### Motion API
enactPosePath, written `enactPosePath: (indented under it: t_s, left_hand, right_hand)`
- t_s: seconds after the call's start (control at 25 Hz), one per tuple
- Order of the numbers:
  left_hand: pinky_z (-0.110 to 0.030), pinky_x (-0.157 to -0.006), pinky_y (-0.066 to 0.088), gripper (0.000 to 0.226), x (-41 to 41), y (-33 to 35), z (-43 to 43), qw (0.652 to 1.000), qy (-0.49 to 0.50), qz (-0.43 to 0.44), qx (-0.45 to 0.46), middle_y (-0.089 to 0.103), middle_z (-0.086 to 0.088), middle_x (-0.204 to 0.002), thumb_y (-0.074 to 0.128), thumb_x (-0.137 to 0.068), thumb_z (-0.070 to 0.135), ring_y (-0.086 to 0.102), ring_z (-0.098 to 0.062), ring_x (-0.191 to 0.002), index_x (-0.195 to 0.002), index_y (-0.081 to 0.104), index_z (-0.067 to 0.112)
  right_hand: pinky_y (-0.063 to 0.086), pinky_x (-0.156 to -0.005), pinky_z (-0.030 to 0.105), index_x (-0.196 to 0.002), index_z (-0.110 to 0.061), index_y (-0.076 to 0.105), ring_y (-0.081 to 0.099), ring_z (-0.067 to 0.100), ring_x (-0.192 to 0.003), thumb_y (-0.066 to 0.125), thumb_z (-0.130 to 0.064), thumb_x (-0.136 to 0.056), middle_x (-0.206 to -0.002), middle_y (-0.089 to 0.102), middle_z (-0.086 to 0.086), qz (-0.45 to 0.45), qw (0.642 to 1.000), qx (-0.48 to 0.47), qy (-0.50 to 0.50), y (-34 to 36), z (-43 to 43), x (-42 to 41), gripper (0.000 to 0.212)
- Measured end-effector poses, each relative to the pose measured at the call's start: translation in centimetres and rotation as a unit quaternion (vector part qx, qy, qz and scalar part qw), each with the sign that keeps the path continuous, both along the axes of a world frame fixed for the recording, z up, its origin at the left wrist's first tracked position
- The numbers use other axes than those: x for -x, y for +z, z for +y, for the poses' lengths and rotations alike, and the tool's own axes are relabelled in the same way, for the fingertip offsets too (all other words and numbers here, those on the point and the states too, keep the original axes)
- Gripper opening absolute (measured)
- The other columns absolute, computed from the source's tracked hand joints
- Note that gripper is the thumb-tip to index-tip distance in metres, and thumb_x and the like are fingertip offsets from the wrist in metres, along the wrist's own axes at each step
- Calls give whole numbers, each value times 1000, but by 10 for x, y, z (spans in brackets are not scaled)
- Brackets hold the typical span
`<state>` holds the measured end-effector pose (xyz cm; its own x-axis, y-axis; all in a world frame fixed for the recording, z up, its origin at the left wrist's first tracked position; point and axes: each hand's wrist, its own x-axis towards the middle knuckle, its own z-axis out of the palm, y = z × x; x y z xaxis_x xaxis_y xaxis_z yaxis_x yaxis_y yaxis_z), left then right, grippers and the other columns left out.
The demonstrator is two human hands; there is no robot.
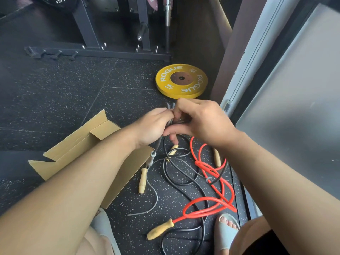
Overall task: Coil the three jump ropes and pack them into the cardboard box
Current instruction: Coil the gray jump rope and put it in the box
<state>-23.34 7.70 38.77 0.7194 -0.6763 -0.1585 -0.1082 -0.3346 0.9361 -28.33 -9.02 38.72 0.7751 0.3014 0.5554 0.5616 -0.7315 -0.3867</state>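
My left hand [153,128] grips a bundle of folded grey jump rope [154,197], whose loops stick up above the fist and whose grey handle hangs below it. My right hand [200,120] pinches the same grey cord right beside the left hand. A red jump rope [211,201] with wooden handles lies tangled on the floor under my right forearm. A black jump rope [176,173] with wooden handles sprawls between them. The open cardboard box [73,150] sits on the floor, partly hidden under my left forearm.
A yellow 15 kg weight plate [181,80] lies flat beyond my hands. A dark rack base [103,52] crosses the back. A frosted glass panel [294,89] stands along the right. My sandalled feet [226,230] rest on the speckled rubber floor.
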Motion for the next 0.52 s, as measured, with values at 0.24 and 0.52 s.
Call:
enactPosePath:
  t_s: [0.24,0.52]
  left_hand:
    - [-39,-61,24,47,8,0,-10,983,-51,157,85,27,3,-41,31,-100,27,26,-16,-38,-58,47,14]
    - [-26,-48,39,49,13,5,-18,934,-59,332,122,22,11,-36,32,-99,47,19,-6,-26,-56,40,23]
  right_hand:
    - [37,-65,20,-92,-11,63,46,5,-72,75,-59,-76,-81,49,-11,32,993,-110,-7,-8,-19,-8,51]
    - [39,-59,34,-72,-6,67,51,12,-65,76,-67,-72,-66,62,14,182,954,-240,-13,-16,-21,-11,62]
